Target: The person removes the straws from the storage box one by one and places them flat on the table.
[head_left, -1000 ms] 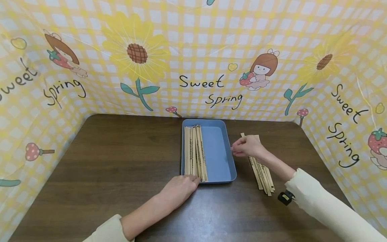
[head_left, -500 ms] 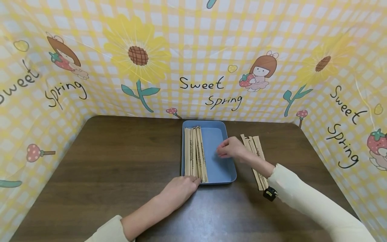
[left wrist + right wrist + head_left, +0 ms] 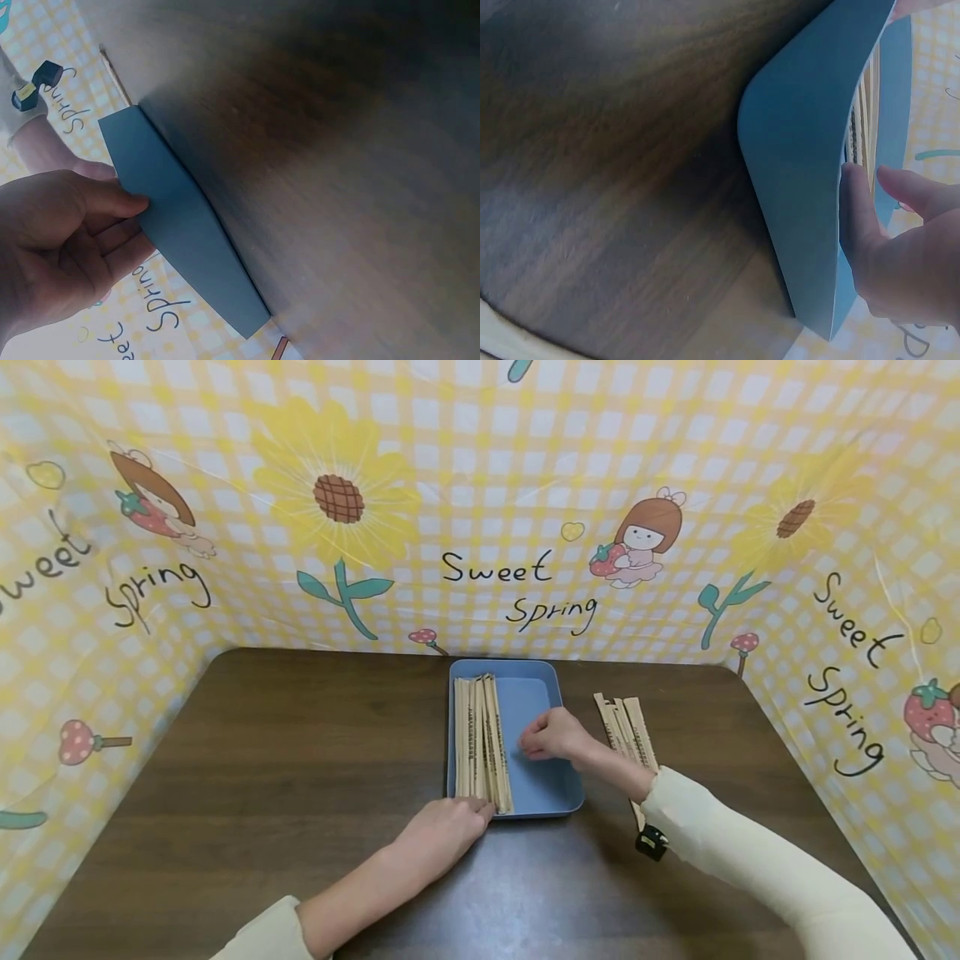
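A shallow blue tray holds a row of slim, paper-wrapped sticks, likely chopsticks, along its left side. At the tray's near left corner, my left hand pinches the wall; the left wrist view shows its thumb on the tray's outer face, with fingers behind the rim. My right hand is inside the tray, just right of the row. In the right wrist view, its thumb and forefinger are apart near the wrapped sticks; nothing is visibly held, and contact is unclear.
To the tray's right, a loose fanned pile of similar wrapped sticks lies on the dark wooden table, partly under the right forearm. A yellow checked cloth with printed flowers stands around the table's back and sides.
My right hand has moved left from above the loose pile, over the tray's right wall, to beside the row. My left hand has stayed at the corner.
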A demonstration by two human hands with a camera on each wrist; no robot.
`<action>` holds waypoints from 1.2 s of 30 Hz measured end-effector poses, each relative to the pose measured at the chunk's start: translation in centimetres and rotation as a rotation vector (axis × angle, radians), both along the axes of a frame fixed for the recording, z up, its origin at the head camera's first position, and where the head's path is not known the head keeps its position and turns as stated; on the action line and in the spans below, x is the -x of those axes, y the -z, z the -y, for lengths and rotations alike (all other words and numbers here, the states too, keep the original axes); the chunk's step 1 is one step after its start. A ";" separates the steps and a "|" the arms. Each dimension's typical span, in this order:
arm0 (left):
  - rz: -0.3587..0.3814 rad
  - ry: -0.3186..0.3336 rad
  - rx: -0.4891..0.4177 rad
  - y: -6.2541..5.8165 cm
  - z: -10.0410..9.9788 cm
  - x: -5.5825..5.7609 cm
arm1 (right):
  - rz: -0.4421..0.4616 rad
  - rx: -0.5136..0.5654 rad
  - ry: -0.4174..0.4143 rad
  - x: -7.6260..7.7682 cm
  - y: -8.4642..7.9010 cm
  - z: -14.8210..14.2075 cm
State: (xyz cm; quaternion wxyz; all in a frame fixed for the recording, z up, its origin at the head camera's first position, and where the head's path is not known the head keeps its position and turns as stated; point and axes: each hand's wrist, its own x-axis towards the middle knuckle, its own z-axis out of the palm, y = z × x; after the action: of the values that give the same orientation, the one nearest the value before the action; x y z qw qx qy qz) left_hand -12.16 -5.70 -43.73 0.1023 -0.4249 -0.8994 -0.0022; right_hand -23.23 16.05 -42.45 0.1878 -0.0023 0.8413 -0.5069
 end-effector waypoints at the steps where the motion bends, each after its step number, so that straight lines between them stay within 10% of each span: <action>1: 0.001 0.001 -0.001 0.0 0.0 0.0 | 0.005 0.006 0.004 0.0 0.1 0.1; 36: -0.007 -0.003 0.002 0.1 0.0 0.0 | -0.033 -0.125 -0.043 0.2 1.6 3.2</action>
State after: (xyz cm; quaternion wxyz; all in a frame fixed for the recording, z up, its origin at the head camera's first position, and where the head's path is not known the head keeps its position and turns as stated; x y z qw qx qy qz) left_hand -12.16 -5.74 -43.81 0.1052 -0.4239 -0.8996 0.0005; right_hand -23.41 12.84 -44.02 0.1845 -0.0170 0.8742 -0.4489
